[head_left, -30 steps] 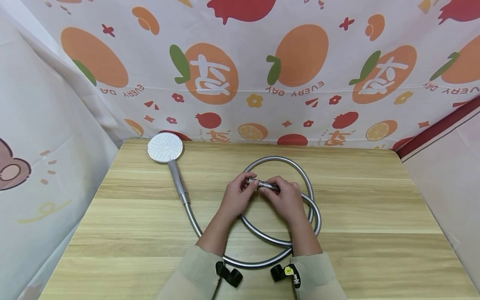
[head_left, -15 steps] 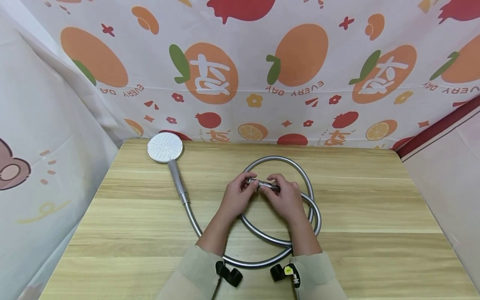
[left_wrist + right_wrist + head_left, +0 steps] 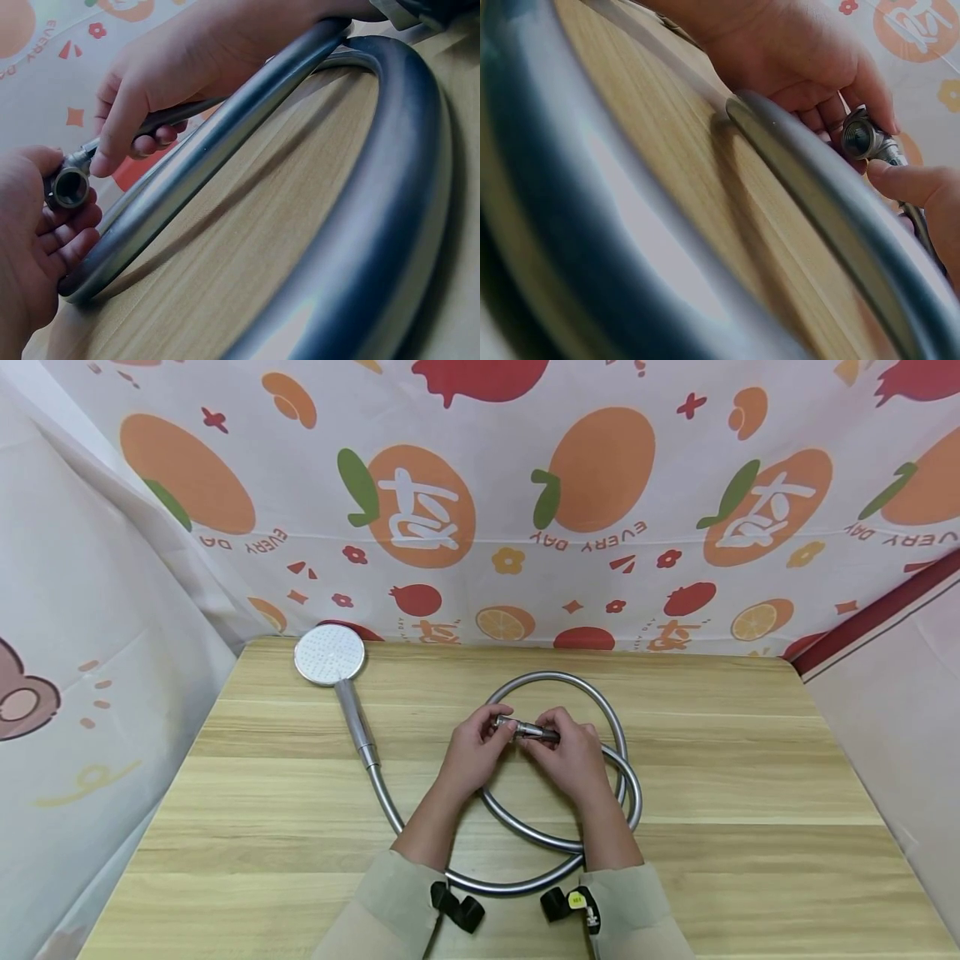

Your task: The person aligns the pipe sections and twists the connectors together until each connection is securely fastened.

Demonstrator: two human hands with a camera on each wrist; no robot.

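Near the middle of the table, my left hand [image 3: 472, 752] pinches a small metal fitting [image 3: 859, 137] between thumb and fingers. Its round threaded mouth faces the camera in both wrist views. My right hand [image 3: 576, 760] holds the connector end [image 3: 542, 732] of a grey metal shower hose [image 3: 558, 677] with thumb and index finger. Connector and fitting meet end to end in one line; how far they are screwed together cannot be seen. The hose loops on the table around and under my forearms. At its other end is a round shower head [image 3: 330, 655] with a grey handle [image 3: 354, 714].
The shower head lies face up at the table's far left corner. A fruit-printed cloth [image 3: 600, 552] hangs behind the wooden table [image 3: 750, 760], and a pale cloth [image 3: 112, 610] hangs at the left. Loose hose loops [image 3: 405, 172] stand close to both wrists.
My right index finger lifts slightly, then comes back down, and the right thumb shifts a little on the connector. The left hand, hose and shower head stay in place.
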